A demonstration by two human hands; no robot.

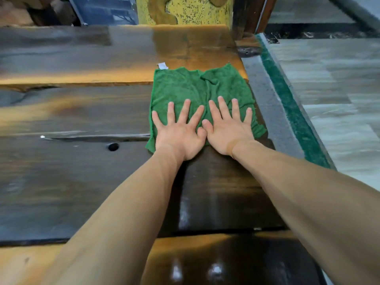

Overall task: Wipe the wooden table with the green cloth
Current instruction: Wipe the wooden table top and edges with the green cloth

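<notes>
A wooden table (78,112) of dark, glossy planks with orange-brown streaks is seen, and a small round hole (113,147) is found in it to the left of the left hand (181,136). A green cloth (197,89) is spread flat on it under both hands, near the table's right edge beside the right hand (228,132). A white tag (162,66) is seen at the cloth's far corner, beyond the fingertips.
</notes>
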